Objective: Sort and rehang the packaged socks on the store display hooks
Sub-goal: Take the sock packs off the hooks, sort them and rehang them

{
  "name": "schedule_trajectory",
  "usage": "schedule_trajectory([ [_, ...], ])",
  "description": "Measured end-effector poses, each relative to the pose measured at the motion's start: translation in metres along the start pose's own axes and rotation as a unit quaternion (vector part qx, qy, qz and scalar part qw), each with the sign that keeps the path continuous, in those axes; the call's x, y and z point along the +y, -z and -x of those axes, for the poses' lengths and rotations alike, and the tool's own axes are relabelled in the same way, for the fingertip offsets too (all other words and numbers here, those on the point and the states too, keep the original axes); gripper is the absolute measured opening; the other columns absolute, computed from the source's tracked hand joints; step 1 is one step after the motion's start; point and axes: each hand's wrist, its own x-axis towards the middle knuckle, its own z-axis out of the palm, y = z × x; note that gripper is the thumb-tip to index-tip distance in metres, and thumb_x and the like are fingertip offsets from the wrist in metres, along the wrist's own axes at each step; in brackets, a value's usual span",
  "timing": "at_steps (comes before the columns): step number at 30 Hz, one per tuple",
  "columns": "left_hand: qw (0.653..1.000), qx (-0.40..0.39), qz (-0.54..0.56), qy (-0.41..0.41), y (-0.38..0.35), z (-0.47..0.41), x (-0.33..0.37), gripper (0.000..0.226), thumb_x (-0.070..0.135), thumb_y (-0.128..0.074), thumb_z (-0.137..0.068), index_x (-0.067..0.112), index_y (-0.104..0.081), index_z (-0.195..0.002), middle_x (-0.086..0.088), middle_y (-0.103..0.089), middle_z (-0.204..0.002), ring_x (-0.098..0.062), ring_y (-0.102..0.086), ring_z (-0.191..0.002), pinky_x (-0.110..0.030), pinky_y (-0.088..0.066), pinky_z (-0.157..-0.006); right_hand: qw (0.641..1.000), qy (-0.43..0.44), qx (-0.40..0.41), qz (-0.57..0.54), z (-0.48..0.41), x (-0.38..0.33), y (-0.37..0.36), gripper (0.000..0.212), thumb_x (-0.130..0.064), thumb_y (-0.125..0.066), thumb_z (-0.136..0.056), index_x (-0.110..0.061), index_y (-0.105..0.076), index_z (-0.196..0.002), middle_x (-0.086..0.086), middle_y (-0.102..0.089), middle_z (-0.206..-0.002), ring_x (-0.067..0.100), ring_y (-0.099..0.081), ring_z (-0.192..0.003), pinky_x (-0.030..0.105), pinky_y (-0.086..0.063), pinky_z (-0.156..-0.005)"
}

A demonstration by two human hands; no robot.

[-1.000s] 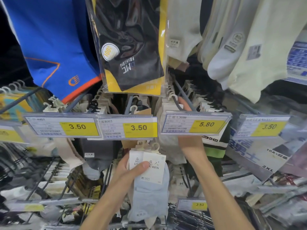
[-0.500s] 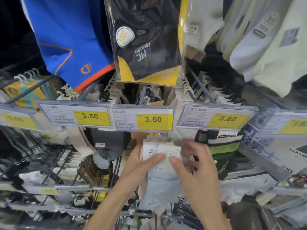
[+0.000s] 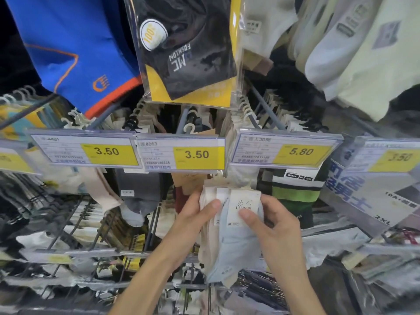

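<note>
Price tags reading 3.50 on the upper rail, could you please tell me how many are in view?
3: the left tag, the centre tag and the blurred far-right tag. The cut-off tag at the far left is unreadable, possibly another.

Two bare forearms rose from the bottom edge of the head view, the left forearm (image 3: 150, 278) and the right forearm (image 3: 295, 287) both slim and uncovered along all their visible length. The left hand (image 3: 193, 220) and the right hand (image 3: 280, 227) were bare as well. The thumbnails that showed were short and plain.
</note>
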Motion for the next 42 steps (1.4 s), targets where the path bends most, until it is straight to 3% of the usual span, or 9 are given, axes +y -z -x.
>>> schedule_trajectory([
  [4,0.999,0.021,-0.004,-0.029,-0.005,0.002,0.007,0.035,0.035,-0.076,-0.079,0.041,-0.067,-0.112,0.006,-0.073,-0.118,-0.012,-0.070,-0.108,-0.018,-0.056,-0.078,1.000,0.012,-0.026,0.007,-0.001,0.003,-0.003,0.028,-0.012,-0.078,-0.083,-0.035,-0.071,-0.097,-0.006,-0.076,-0.097,0.016,-0.072,-0.089,0.029,-0.057,-0.077],
  [14,0.998,0.064,0.015,-0.015,0.008,0.010,0.012,0.046,0.048,-0.082,-0.063,0.042,-0.071,-0.107,0.004,-0.075,-0.112,-0.014,-0.072,-0.103,-0.021,-0.058,-0.075,0.994,0.083,0.056,-0.031,-0.025,-0.013,0.005,0.024,-0.027,-0.063,-0.088,-0.039,-0.059,-0.108,-0.014,-0.069,-0.108,0.007,-0.065,-0.103,0.018,-0.046,-0.088],
  [19,0.998,0.062,0.009,0.003,0.007,0.012,0.011,0.040,0.038,-0.076,-0.071,0.038,-0.070,-0.111,0.004,-0.075,-0.113,-0.014,-0.072,-0.103,-0.028,-0.056,-0.081,0.990,0.110,0.074,0.040,-0.054,-0.032,0.005,0.007,-0.015,-0.061,-0.096,-0.021,-0.064,-0.092,-0.002,-0.069,-0.083,0.003,-0.060,-0.072,0.018,-0.046,-0.074],
  [23,0.998,0.059,0.009,0.012,0.007,0.013,0.011,0.044,0.044,-0.080,-0.065,0.039,-0.071,-0.108,0.002,-0.076,-0.110,-0.017,-0.073,-0.100,-0.029,-0.057,-0.078,0.982,0.174,0.053,0.050,-0.068,-0.045,-0.003,0.038,0.011,-0.053,-0.092,-0.012,-0.061,-0.122,-0.019,-0.064,-0.119,-0.009,-0.057,-0.115,0.014,-0.040,-0.105],
  [30,0.999,0.040,0.002,0.006,0.013,0.016,0.013,0.044,0.049,-0.080,-0.063,0.042,-0.070,-0.106,0.003,-0.075,-0.112,-0.016,-0.072,-0.102,-0.023,-0.058,-0.075,0.995,0.077,0.030,0.059,-0.081,-0.038,-0.016,0.040,0.011,-0.047,-0.093,-0.027,-0.053,-0.106,-0.016,-0.055,-0.105,-0.031,-0.049,-0.088,-0.006,-0.033,-0.086],
  [33,0.999,0.036,-0.009,0.004,0.013,0.015,0.012,0.044,0.048,-0.079,-0.065,0.040,-0.070,-0.107,0.002,-0.075,-0.112,-0.017,-0.072,-0.103,-0.023,-0.057,-0.076,0.998,-0.049,0.015,0.039,-0.084,-0.038,-0.020,0.037,0.011,-0.042,-0.099,-0.022,-0.052,-0.089,-0.009,-0.042,-0.081,-0.012,-0.047,-0.072,-0.005,-0.033,-0.075],
  [37,0.999,0.038,-0.010,-0.004,0.012,0.015,0.011,0.043,0.045,-0.080,-0.065,0.041,-0.069,-0.107,0.002,-0.075,-0.113,-0.016,-0.072,-0.103,-0.022,-0.057,-0.076,0.981,-0.040,0.056,0.180,-0.078,-0.041,-0.019,0.046,-0.002,-0.054,-0.096,-0.028,-0.039,-0.061,-0.012,-0.040,-0.061,0.002,-0.040,-0.054,0.008,-0.037,-0.048],
  [40,0.999,0.045,-0.009,-0.013,0.011,0.016,0.012,0.034,0.037,-0.079,-0.072,0.047,-0.069,-0.103,0.007,-0.075,-0.111,-0.010,-0.072,-0.101,-0.017,-0.057,-0.073,0.962,0.087,0.072,0.248,-0.064,-0.036,-0.023,0.037,-0.005,-0.057,-0.091,-0.032,-0.047,-0.068,-0.013,-0.047,-0.064,0.006,-0.045,-0.061,0.022,-0.038,-0.059],
  [42,0.999,0.044,-0.003,-0.021,0.012,0.016,0.013,0.034,0.030,-0.080,-0.075,0.046,-0.070,-0.103,0.007,-0.076,-0.109,-0.009,-0.073,-0.098,-0.016,-0.056,-0.070,0.947,0.175,0.115,0.242,-0.046,-0.028,-0.025,0.014,-0.012,-0.061,-0.091,-0.020,-0.065,-0.101,-0.005,-0.060,-0.098,0.004,-0.053,-0.092,0.021,-0.042,-0.088],
])
